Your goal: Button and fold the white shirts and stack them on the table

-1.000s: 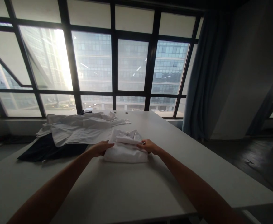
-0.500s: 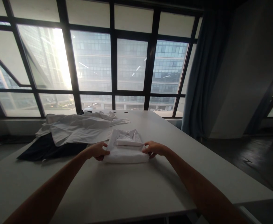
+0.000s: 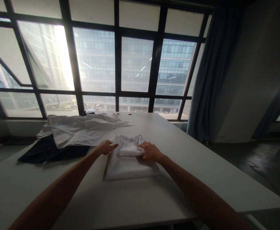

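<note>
Since prior frame: both hands shifted onto folded white shirt (image 3: pixel 130 164); left hand (image 3: pixel 105 147) and right hand (image 3: pixel 149 151) flat, grip holding nothing; press collar evenly, square edges.

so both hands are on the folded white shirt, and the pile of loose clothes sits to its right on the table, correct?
Not quite. In the head view the pile lies to the left of the folded shirt, not the right. The rest holds: left hand and right hand both rest on the shirt, on the table.
</note>
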`<state>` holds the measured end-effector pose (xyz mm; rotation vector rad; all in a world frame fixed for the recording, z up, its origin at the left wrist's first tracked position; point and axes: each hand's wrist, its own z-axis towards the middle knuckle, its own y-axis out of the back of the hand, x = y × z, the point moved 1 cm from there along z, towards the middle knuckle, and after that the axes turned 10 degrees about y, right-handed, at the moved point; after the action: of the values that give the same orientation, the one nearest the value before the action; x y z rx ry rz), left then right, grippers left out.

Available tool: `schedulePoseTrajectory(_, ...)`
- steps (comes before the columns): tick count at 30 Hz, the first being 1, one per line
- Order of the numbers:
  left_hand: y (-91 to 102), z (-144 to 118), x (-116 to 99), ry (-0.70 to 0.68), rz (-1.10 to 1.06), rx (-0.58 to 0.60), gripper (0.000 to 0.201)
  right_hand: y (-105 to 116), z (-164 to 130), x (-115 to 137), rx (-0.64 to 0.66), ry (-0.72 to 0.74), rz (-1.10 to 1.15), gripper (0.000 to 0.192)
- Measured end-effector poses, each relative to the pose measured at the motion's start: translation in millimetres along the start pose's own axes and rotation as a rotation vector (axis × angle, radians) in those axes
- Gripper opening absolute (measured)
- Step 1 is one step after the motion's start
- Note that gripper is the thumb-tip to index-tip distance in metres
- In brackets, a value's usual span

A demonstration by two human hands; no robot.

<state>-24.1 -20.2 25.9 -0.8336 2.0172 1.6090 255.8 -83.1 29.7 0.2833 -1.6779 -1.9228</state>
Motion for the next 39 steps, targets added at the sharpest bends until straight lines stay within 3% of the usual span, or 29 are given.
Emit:
schedulePoseTrajectory(3,-8.7,25,-2,-0.035,-0.097,-0.063,0.038,-15,14,1,-0.111,0.066,0.045,0.029)
schedulePoseTrajectory(4,-9.3,31,-2,-0.055,-0.146,-0.072,0.037,-17,18,-3,-0.16,0.057,0.112,0.026)
schedulePoseTrajectory(9,0.3,49,-10,-0.174,-0.566,0.053,0.034,-6,35,-39,-0.387,-0.094,0.755,0.04)
schedulePoseTrajectory(12,2.2,62,-16,-0.189,-0.725,0.082,0.037,1,46,-57,-0.41,-0.271,1.013,0.037)
schedulePoseTrajectory(14,-2.5,71,-16,-0.125,-0.642,0.027,0.035,-1,51,-66,-0.342,-0.448,0.943,0.039)
schedulePoseTrajectory(17,-12.3,81,-9,-0.019,-0.404,-0.091,0.037,-11,54,-78,-0.225,-0.636,0.628,0.055)
schedulePoseTrajectory(22,-15.5,84,-3,-0.088,-0.156,-0.192,0.044,-23,50,-87,-0.207,-0.515,0.321,0.047)
schedulePoseTrajectory(25,-14.2,82,-5,-0.071,-0.148,-0.195,0.047,-22,47,-81,-0.238,-0.477,0.314,0.042)
schedulePoseTrajectory(29,-16.8,82,-5,-0.085,-0.077,-0.313,0.042,-23,43,-67,-0.193,-0.45,0.118,0.04)
schedulePoseTrajectory(32,-19.6,84,-3,-0.09,-0.131,-0.316,0.042,-27,41,-57,-0.183,-0.389,-0.024,0.035)
schedulePoseTrajectory(39,-15.8,83,-14,-0.117,-0.396,-0.231,0.053,-32,42,-47,-0.214,-0.347,-0.008,0.044)
